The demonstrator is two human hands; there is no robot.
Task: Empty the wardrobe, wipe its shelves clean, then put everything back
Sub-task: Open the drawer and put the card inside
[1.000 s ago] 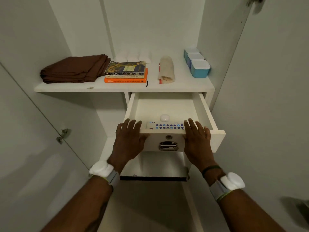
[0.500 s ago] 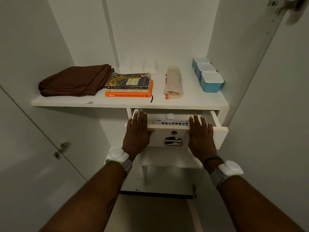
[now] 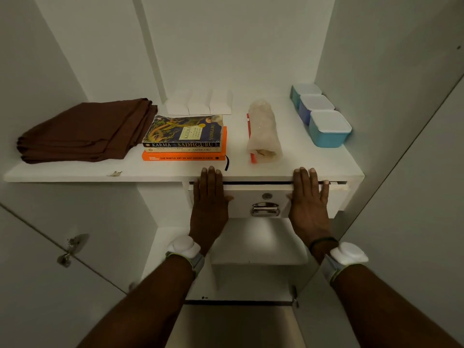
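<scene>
The white drawer (image 3: 258, 194) under the wardrobe shelf (image 3: 150, 172) is pushed in almost flush, with only a thin dark gap along its top. My left hand (image 3: 209, 199) presses flat on the drawer front left of the metal handle (image 3: 265, 209). My right hand (image 3: 310, 202) presses flat on its right side, fingers straight. On the shelf lie a folded brown cloth (image 3: 85, 131), a stack of three books (image 3: 185, 139), a rolled pale wrap with a red item (image 3: 263, 133), three white boxes (image 3: 199, 102) and three blue lidded containers (image 3: 324, 116).
The left wardrobe door (image 3: 50, 259) with its hinge (image 3: 71, 249) and the right door (image 3: 414, 222) stand open on either side. A lower shelf (image 3: 258, 242) sits beneath the drawer. A small scrap (image 3: 115, 173) lies on the shelf's front edge.
Both hands have pushed the drawer inward from wide open to nearly closed. The items inside it are now hidden.
</scene>
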